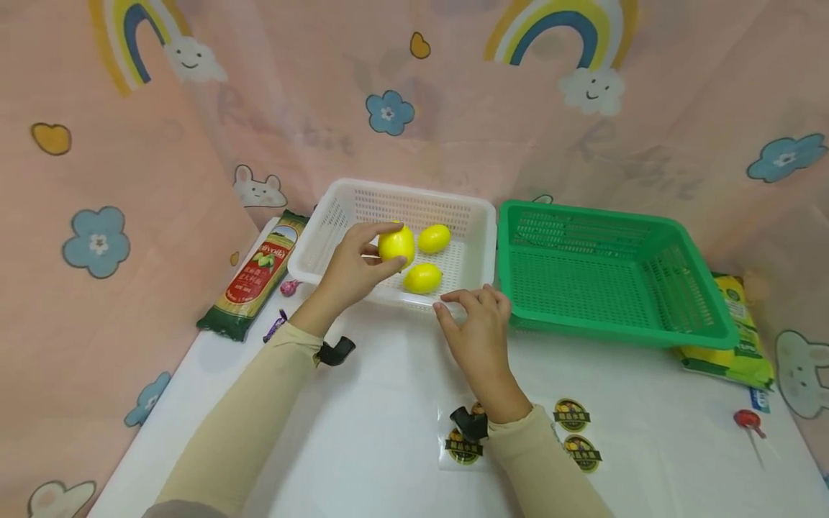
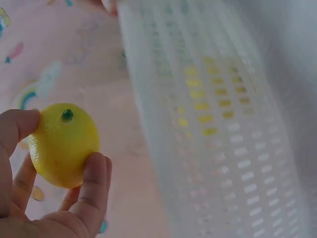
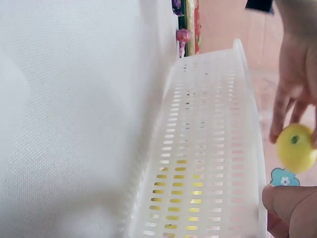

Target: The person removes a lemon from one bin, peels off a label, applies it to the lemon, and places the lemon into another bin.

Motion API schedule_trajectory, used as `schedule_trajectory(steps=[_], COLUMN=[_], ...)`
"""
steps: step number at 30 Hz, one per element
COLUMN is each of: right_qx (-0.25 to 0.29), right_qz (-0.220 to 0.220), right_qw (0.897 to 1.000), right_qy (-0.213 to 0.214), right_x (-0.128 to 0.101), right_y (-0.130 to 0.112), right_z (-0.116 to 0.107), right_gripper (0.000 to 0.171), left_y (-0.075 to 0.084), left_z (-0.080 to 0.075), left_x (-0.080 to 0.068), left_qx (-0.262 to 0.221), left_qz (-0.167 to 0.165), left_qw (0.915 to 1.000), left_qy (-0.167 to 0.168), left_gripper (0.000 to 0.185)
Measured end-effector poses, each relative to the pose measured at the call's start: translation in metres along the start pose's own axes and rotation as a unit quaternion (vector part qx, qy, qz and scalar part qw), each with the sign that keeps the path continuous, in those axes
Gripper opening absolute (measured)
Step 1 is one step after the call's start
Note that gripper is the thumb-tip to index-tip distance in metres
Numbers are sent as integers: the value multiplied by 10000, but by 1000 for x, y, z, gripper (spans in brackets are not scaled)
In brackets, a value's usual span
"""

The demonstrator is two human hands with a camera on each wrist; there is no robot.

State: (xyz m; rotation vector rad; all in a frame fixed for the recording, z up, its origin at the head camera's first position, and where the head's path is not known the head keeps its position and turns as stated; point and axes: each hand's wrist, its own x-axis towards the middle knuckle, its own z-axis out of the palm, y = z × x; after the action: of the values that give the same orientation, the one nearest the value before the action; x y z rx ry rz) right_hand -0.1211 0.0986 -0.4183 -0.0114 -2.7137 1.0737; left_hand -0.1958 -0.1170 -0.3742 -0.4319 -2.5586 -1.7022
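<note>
My left hand point(image 1: 352, 266) holds a yellow lemon point(image 1: 396, 244) between thumb and fingers, raised over the white plastic basket point(image 1: 333, 208). In the left wrist view the lemon point(image 2: 64, 146) shows its green stem end. Two more lemons lie on the basket floor, one lemon point(image 1: 434, 238) behind and another lemon point(image 1: 423, 278) nearer the front. At the basket's front right corner, my right hand point(image 1: 479, 331) grips the rim, thumb outside and fingers over the edge. The right wrist view shows the thumb point(image 3: 287, 201) against that rim; the other fingertips are mostly hidden.
A green basket point(image 1: 622, 331) stands right of the white one, a yellow-green packet point(image 1: 745, 345) beside it. Left are a pasta packet point(image 1: 255, 277) and wrapped candies point(image 1: 288, 288). Round stickers point(image 1: 572, 415) lie in front; a red lollipop point(image 1: 747, 419) is far right.
</note>
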Motion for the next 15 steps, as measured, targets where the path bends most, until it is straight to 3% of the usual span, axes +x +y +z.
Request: schedule_trajectory(steps=[3, 7, 11, 15], right_qx=[0, 19, 16, 20], right_qz=[2, 16, 17, -27], right_qw=[10000, 10000, 10000, 10000], right_qy=[3, 25, 29, 31], right_x=[0, 0, 0, 1], right_y=[0, 0, 1, 1], right_z=[-1, -1, 0, 0], right_gripper=[23, 23, 23, 22], left_y=[11, 14, 5, -14], left_z=[3, 11, 24, 38], left_x=[-26, -62, -93, -116], left_qx=[-167, -316, -315, -85], left_qz=[110, -154, -495, -872], left_qw=[9998, 9991, 9976, 9957], left_qy=[-93, -225, -359, -307], left_gripper=[51, 50, 51, 49])
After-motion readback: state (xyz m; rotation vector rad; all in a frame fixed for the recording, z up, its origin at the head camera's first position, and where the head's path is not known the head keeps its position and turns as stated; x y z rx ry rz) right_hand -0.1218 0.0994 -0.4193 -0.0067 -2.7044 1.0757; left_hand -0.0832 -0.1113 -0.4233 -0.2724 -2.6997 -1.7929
